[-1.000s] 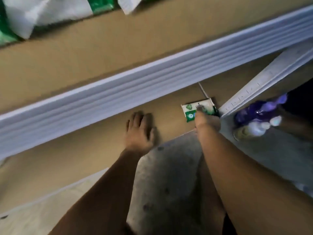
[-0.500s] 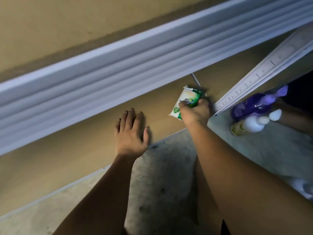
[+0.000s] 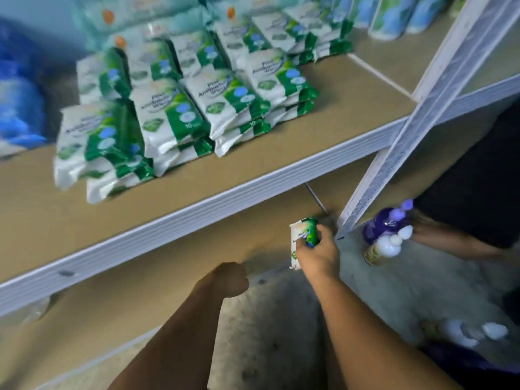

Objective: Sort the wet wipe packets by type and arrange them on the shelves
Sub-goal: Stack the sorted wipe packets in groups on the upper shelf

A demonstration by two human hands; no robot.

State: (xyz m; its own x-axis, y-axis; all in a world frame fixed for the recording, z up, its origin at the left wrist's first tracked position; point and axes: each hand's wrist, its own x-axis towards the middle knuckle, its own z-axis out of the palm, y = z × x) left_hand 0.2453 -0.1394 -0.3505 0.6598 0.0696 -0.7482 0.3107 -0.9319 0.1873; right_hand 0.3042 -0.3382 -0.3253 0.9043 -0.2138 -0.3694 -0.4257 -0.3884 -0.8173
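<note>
While the right hand [image 3: 318, 257] grasps one green wipe packet [image 3: 301, 235], the left hand [image 3: 228, 280] is clenched, empty.

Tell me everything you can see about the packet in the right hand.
The packet is a small, soft, glossy plastic pouch, white with a green end and green printed lettering. It is held nearly upright over the lower shelf, near the post. Only the right hand touches it, curled round its green side.

Green-and-white wipe packets [image 3: 174, 114] are stacked in rows on the upper shelf [image 3: 253, 175], a brown board edged in white metal. Cans [image 3: 394, 15] are stood at its back right. On the grey floor [image 3: 422, 291], a purple bottle [image 3: 384, 223] and a white bottle [image 3: 385, 247] are laid beside the post [image 3: 394, 153].
</note>
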